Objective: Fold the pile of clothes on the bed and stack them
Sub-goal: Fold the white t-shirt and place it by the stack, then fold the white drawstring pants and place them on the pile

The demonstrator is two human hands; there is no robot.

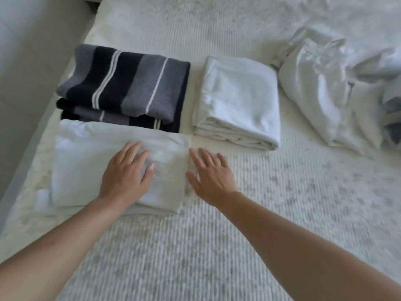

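We had our left hand and right hand spread flat, gripping nothing; lifting the folded white cloth carelessly could've undone it.

- Open bed surface near and right of the folded stacks.
- Striped towels, white stack and unfolded heap block the far side.

The left hand lies flat on a folded white cloth; the right hand lies flat just beside it on the bed. Beyond sit striped towels, a white stack and an unfolded pile (all white).
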